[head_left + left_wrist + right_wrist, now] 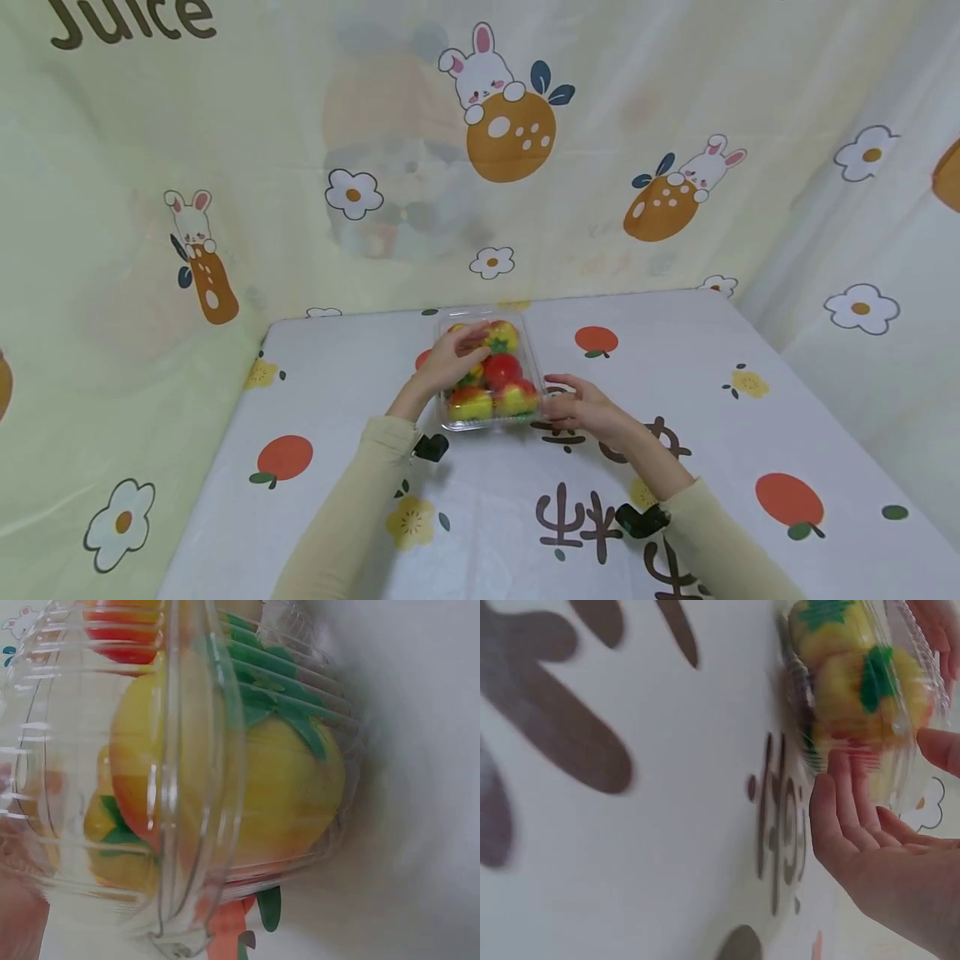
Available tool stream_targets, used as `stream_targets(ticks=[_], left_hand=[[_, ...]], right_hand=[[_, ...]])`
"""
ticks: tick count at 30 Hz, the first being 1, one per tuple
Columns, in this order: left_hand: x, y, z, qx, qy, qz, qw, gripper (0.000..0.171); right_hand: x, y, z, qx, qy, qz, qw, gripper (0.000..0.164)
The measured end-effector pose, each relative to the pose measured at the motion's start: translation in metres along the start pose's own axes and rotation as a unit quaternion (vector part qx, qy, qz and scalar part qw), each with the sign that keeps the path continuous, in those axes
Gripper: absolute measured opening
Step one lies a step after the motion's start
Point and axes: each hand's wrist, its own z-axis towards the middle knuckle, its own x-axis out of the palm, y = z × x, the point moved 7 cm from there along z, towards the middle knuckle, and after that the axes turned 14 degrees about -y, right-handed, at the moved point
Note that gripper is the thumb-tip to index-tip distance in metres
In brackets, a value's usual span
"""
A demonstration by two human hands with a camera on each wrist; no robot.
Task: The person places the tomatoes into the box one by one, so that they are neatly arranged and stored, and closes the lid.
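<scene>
A clear plastic clamshell box (480, 422) stands on the table, its two halves meeting along the rim in the left wrist view. Several yellow-and-red fruits (292, 795) with green leaves are inside, along with a round red fruit (502, 370). From the left, my left hand (450, 360) reaches over the top of the box, its fingers lying across the lid. My right hand (588, 410) is at the near right corner. In the right wrist view, its fingers (844, 791) lie fairly straight along the box's side, with the thumb apart near the rim.
The white tablecloth (315, 517) carries printed oranges, flowers and dark lettering. A patterned curtain (285, 125) hangs behind the table's far edge, with further cloth on both sides. Dark wrist cameras (642, 521) sit at the sleeve cuffs.
</scene>
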Motion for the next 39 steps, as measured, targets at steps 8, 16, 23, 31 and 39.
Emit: stream_targets(ticks=[8, 16, 23, 31, 39], left_hand=[[0.001, 0.001, -0.001, 0.012, -0.005, 0.016, 0.9998, 0.052], [0.006, 0.003, -0.003, 0.028, -0.011, 0.076, 0.9966, 0.055], [0.007, 0.006, -0.004, 0.053, -0.027, 0.139, 0.9885, 0.055], [0.004, 0.003, -0.007, 0.067, -0.046, 0.185, 0.9793, 0.054], [0.007, 0.002, -0.008, 0.073, -0.04, 0.194, 0.9774, 0.053]], right_hand=[[-0.013, 0.015, 0.035, -0.02, -0.045, 0.023, 0.998, 0.063], [-0.02, 0.025, 0.085, -0.014, -0.107, 0.076, 0.991, 0.058], [-0.013, 0.035, 0.132, -0.004, -0.157, 0.05, 0.986, 0.054], [-0.001, 0.042, 0.166, 0.01, -0.159, 0.013, 0.987, 0.047], [-0.006, 0.032, 0.17, 0.102, -0.173, -0.027, 0.979, 0.034]])
